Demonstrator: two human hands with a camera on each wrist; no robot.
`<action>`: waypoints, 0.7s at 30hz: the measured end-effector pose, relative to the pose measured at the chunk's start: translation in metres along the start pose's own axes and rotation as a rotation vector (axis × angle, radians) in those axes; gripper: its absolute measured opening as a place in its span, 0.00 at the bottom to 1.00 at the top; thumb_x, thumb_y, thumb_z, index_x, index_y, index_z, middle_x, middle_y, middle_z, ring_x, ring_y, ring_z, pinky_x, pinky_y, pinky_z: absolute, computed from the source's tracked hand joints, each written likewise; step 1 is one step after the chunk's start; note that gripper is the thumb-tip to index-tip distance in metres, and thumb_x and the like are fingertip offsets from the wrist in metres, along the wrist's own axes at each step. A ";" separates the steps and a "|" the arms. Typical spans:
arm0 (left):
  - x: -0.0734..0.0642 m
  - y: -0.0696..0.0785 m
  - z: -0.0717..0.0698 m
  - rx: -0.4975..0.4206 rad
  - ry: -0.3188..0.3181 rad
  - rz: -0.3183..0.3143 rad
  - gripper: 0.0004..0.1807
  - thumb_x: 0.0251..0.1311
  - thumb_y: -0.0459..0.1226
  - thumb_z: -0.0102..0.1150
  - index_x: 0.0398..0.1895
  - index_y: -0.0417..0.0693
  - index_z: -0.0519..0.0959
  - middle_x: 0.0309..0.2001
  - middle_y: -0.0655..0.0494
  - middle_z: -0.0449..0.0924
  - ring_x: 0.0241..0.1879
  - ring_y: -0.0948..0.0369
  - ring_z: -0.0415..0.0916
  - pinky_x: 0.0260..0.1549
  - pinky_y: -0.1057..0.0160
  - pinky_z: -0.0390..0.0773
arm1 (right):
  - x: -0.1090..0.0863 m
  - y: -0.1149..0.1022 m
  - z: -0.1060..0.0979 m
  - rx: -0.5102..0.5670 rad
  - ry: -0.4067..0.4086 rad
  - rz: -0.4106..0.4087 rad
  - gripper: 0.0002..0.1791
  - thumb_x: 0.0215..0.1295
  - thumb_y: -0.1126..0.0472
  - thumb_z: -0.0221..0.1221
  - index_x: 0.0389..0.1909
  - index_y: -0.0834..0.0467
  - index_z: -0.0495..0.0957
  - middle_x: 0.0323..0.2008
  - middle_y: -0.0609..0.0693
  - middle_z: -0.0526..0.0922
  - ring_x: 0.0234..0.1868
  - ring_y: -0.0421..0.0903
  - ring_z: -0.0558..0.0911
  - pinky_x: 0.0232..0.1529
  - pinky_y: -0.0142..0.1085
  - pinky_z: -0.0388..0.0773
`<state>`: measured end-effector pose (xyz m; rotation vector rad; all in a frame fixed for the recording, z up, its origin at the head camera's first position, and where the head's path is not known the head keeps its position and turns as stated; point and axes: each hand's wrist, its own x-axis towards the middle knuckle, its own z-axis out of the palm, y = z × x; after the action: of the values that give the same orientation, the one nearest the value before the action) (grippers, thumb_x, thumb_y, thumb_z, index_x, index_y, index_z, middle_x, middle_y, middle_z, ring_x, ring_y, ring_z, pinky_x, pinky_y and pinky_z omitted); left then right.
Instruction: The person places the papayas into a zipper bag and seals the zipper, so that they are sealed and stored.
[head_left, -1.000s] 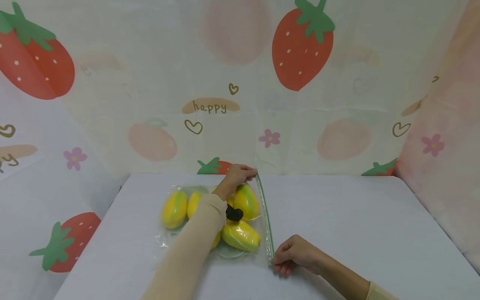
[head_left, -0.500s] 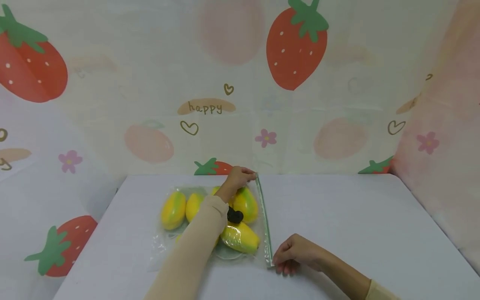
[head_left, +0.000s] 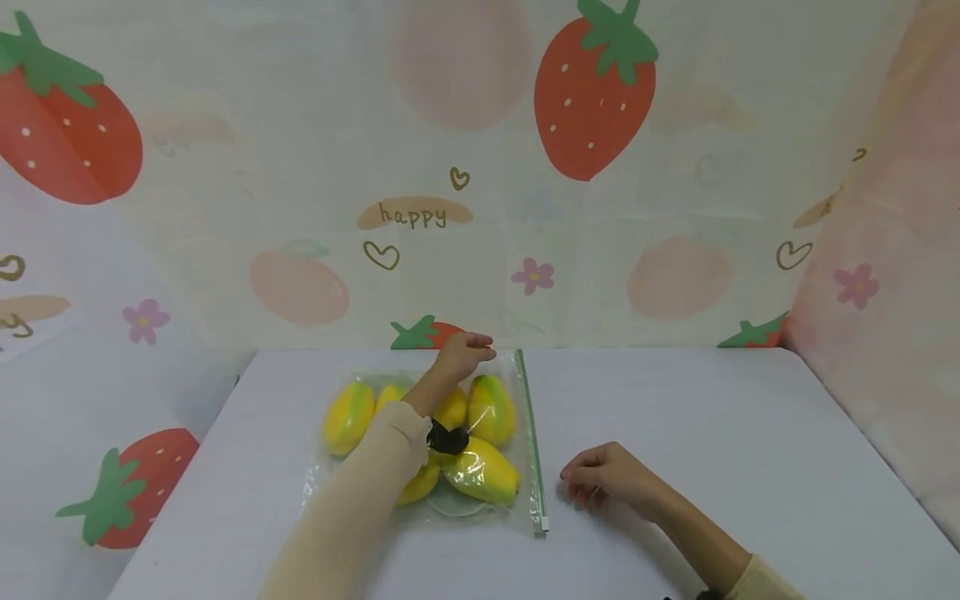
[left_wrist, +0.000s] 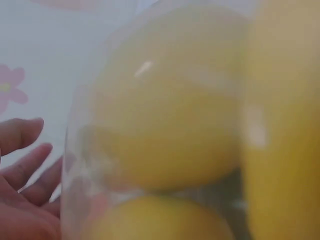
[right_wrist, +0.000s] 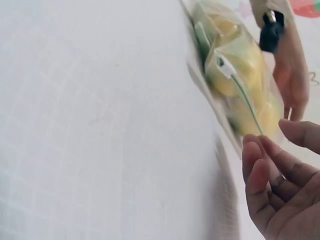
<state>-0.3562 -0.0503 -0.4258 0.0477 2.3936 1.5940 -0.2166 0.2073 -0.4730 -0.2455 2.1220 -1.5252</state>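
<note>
A clear zip bag (head_left: 534, 467) lies on the table with several yellow-green papaya-like fruits (head_left: 482, 471) inside. Along its right side runs a green zip strip (head_left: 528, 408); a white slider (right_wrist: 226, 66) sits at the strip's near end. My left hand (head_left: 457, 357) hovers by the bag's far edge, fingers loosely extended and holding nothing. To the right of the strip's near end is my right hand (head_left: 611, 479), apart from the bag, its fingers loosely bent around nothing. Blurred fruit (left_wrist: 170, 100) under plastic fills most of the left wrist view. My left forearm hides part of the bag.
The table (head_left: 697, 433) is covered in white. Behind it hangs a backdrop (head_left: 480, 275) with strawberries, hearts and flowers. A black wrist camera (head_left: 448, 437) on my left wrist hangs over the fruits.
Both hands have released the ends of the zip strip. The left hand has drawn back leftward, while the right has moved right and slightly away from me. The bag stays in place.
</note>
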 end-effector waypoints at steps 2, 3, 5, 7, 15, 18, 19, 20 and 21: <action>-0.006 0.000 -0.003 0.046 0.020 0.020 0.21 0.68 0.37 0.55 0.62 0.39 0.73 0.61 0.43 0.75 0.64 0.46 0.70 0.67 0.48 0.68 | 0.001 0.000 -0.003 -0.010 0.050 0.000 0.17 0.64 0.57 0.61 0.42 0.69 0.82 0.30 0.50 0.85 0.29 0.44 0.81 0.30 0.35 0.79; -0.009 0.000 -0.004 0.078 0.034 0.036 0.21 0.68 0.37 0.54 0.62 0.38 0.74 0.61 0.43 0.76 0.63 0.46 0.70 0.65 0.48 0.69 | 0.002 0.000 -0.004 -0.015 0.076 -0.001 0.18 0.64 0.56 0.61 0.42 0.69 0.82 0.30 0.50 0.85 0.30 0.43 0.81 0.31 0.35 0.80; -0.017 -0.001 -0.007 0.120 0.054 0.059 0.21 0.68 0.37 0.55 0.61 0.38 0.74 0.60 0.42 0.76 0.62 0.46 0.71 0.63 0.48 0.71 | 0.003 0.000 -0.006 -0.033 0.130 -0.001 0.18 0.64 0.56 0.62 0.42 0.69 0.82 0.30 0.50 0.85 0.30 0.43 0.80 0.31 0.35 0.80; -0.024 -0.004 -0.010 0.163 0.062 0.086 0.21 0.68 0.39 0.56 0.61 0.39 0.75 0.60 0.43 0.76 0.62 0.46 0.70 0.63 0.48 0.72 | 0.004 -0.001 -0.007 -0.053 0.185 -0.002 0.18 0.64 0.57 0.61 0.43 0.69 0.82 0.32 0.51 0.85 0.31 0.43 0.80 0.31 0.35 0.81; -0.061 -0.014 -0.027 0.273 0.063 0.162 0.24 0.68 0.45 0.54 0.64 0.45 0.73 0.66 0.46 0.71 0.68 0.45 0.65 0.66 0.44 0.68 | 0.005 -0.002 -0.011 -0.135 0.367 0.022 0.19 0.68 0.53 0.58 0.48 0.64 0.81 0.37 0.54 0.84 0.35 0.44 0.79 0.33 0.33 0.80; -0.078 -0.019 -0.035 0.293 0.087 0.160 0.25 0.68 0.47 0.54 0.65 0.48 0.72 0.68 0.47 0.69 0.69 0.45 0.63 0.67 0.42 0.65 | 0.005 -0.001 -0.012 -0.205 0.407 0.010 0.20 0.69 0.50 0.57 0.51 0.62 0.80 0.42 0.54 0.85 0.39 0.46 0.80 0.38 0.35 0.80; -0.083 -0.021 -0.038 0.301 0.096 0.163 0.26 0.68 0.47 0.54 0.66 0.49 0.71 0.68 0.47 0.68 0.70 0.45 0.62 0.68 0.42 0.64 | 0.005 -0.001 -0.012 -0.236 0.418 -0.001 0.21 0.69 0.49 0.57 0.52 0.61 0.80 0.44 0.54 0.85 0.42 0.47 0.81 0.41 0.38 0.81; -0.089 -0.023 -0.041 0.315 0.109 0.165 0.26 0.67 0.48 0.55 0.66 0.49 0.71 0.69 0.47 0.68 0.70 0.45 0.61 0.68 0.42 0.63 | 0.005 -0.001 -0.013 -0.267 0.428 -0.012 0.22 0.69 0.48 0.56 0.53 0.61 0.79 0.46 0.54 0.85 0.44 0.48 0.80 0.43 0.39 0.80; -0.094 -0.025 -0.043 0.329 0.122 0.167 0.27 0.67 0.49 0.54 0.66 0.49 0.70 0.69 0.47 0.67 0.70 0.45 0.61 0.69 0.42 0.62 | 0.005 -0.001 -0.013 -0.301 0.439 -0.025 0.22 0.70 0.48 0.56 0.54 0.60 0.79 0.47 0.53 0.84 0.46 0.48 0.80 0.44 0.40 0.80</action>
<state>-0.2729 -0.1156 -0.4140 0.2245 2.7904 1.2820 -0.2273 0.2159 -0.4704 -0.0395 2.7059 -1.3604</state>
